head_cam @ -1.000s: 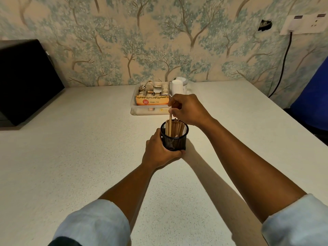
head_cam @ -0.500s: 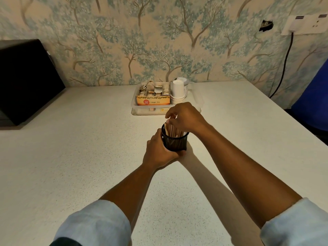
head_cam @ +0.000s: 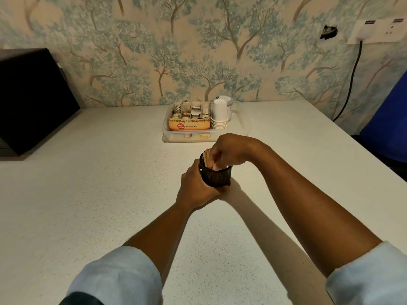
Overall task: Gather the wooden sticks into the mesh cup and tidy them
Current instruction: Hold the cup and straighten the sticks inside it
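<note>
A black mesh cup [head_cam: 218, 176] stands on the white speckled counter in the middle of the head view. Several wooden sticks [head_cam: 207, 156] stand upright inside it, their tops showing at the cup's left rim. My left hand [head_cam: 195, 187] wraps around the cup's left and near side. My right hand [head_cam: 231, 149] covers the cup's mouth from above, its fingertips dipped in among the sticks. Most of the sticks are hidden by my right hand, and I cannot tell whether its fingers pinch any.
A clear plastic tray [head_cam: 242, 126] sits just behind the cup with a ginger tea box [head_cam: 189, 125] and stacked white paper cups [head_cam: 219, 116]. A black appliance [head_cam: 30, 100] stands at the far left. A blue object [head_cam: 389, 126] is beyond the counter's right edge.
My right hand has come down from holding a single stick above the cup; its fingers now reach into the cup among the sticks. My left hand stays on the cup.
</note>
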Action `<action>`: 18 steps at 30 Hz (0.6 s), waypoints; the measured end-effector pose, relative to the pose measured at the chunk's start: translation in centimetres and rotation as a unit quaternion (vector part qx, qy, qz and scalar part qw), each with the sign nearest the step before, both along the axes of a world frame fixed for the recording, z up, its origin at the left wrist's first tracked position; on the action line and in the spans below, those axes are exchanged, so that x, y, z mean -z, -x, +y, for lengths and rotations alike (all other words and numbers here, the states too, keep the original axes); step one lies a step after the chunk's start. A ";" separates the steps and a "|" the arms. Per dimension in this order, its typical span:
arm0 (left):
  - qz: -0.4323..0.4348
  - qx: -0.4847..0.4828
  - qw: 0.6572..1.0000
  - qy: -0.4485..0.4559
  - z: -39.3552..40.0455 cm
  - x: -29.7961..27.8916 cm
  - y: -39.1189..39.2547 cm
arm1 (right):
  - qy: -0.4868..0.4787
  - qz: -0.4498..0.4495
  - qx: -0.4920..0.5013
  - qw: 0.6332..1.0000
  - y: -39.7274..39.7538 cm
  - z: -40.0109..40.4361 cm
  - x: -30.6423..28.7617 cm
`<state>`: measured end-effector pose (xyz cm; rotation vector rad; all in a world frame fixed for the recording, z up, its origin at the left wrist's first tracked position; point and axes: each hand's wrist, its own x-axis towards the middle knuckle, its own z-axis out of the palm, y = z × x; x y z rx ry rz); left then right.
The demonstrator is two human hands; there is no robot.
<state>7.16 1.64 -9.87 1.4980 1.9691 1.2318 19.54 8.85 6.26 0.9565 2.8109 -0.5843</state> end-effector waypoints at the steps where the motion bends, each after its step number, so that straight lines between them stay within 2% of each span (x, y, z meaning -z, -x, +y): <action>1: 0.003 0.001 1.000 -0.001 0.0 0.0 0.0 | 0.001 0.028 0.014 1.000 0.0 0.1 0.1; 6: 0.014 0.003 1.000 0.008 -0.1 -0.1 -0.2 | -0.010 0.163 0.048 0.985 -0.1 0.4 0.1; 13: -0.004 -0.003 1.000 0.013 -0.2 -0.2 -0.3 | -0.075 0.189 0.078 0.976 0.8 -0.1 1.4; 18: -0.009 -0.005 1.000 0.018 -0.2 -0.3 -0.3 | -0.139 0.177 0.108 0.968 1.0 -0.4 2.4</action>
